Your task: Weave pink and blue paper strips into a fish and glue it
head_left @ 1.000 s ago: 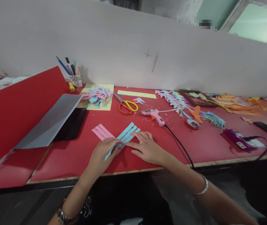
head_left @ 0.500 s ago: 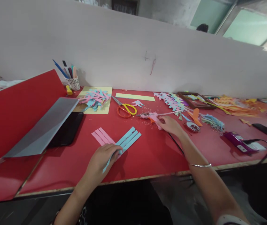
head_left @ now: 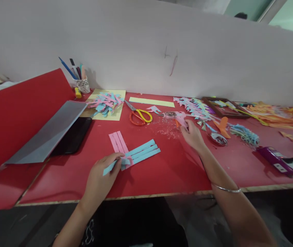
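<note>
My left hand [head_left: 104, 171] pinches the joined end of a paper piece whose pink strips [head_left: 119, 142] point away and whose blue strips [head_left: 143, 151] spread to the right. One blue strip end [head_left: 109, 168] is folded back over my fingers. At the right, my right hand [head_left: 193, 135] is closed round the handle of a pink glue gun [head_left: 181, 118], its nozzle facing left. A clear glue stick runs out of the gun's back. Below the nozzle lie thin glue shreds [head_left: 168, 131]. Scissors [head_left: 139, 116] with one red and one yellow handle rest left of the nozzle.
Pink and blue paper scraps [head_left: 107, 103] are heaped on a yellow sheet. A pen cup [head_left: 83, 85] stands by the wall, near a black tablet-like object [head_left: 75, 137]. To the right are a small dish [head_left: 218, 139], a wooden frame [head_left: 226, 109] and a purple power socket [head_left: 277, 160].
The glue gun has been raised slightly, away from the glue shreds, in my right hand. My left hand has turned the strip piece, so its pink strips point more directly away. The camera view has shifted.
</note>
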A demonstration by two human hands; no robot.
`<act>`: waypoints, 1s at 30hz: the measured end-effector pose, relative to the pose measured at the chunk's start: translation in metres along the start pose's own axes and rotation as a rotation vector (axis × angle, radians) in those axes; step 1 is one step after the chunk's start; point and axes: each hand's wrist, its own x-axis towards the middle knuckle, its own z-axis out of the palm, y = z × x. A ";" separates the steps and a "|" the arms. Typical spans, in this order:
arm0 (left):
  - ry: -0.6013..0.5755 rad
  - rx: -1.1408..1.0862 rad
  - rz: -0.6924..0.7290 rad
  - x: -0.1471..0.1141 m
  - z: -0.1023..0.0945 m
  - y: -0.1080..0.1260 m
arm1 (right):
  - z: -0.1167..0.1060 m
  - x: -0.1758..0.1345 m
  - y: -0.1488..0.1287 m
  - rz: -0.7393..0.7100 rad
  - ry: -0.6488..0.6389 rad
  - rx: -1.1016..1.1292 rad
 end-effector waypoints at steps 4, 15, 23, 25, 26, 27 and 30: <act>0.026 -0.050 -0.108 0.001 0.000 0.001 | -0.008 -0.017 -0.021 -0.065 0.010 -0.017; -0.116 -0.161 -0.103 0.002 -0.001 -0.002 | 0.005 -0.097 -0.045 -0.257 -0.122 -0.153; -0.097 -0.169 -0.106 0.002 -0.001 0.000 | 0.008 -0.102 -0.041 -0.338 -0.025 -0.113; -0.104 -0.165 -0.099 0.002 -0.001 0.001 | 0.008 -0.104 -0.041 -0.371 -0.034 -0.116; -0.109 -0.164 -0.096 0.002 -0.001 0.001 | 0.009 -0.104 -0.041 -0.382 -0.045 -0.119; -0.114 -0.163 -0.094 0.002 0.000 0.001 | 0.009 -0.105 -0.041 -0.388 -0.059 -0.123; -0.116 -0.157 -0.090 0.001 0.000 0.001 | 0.009 -0.105 -0.041 -0.389 -0.087 -0.140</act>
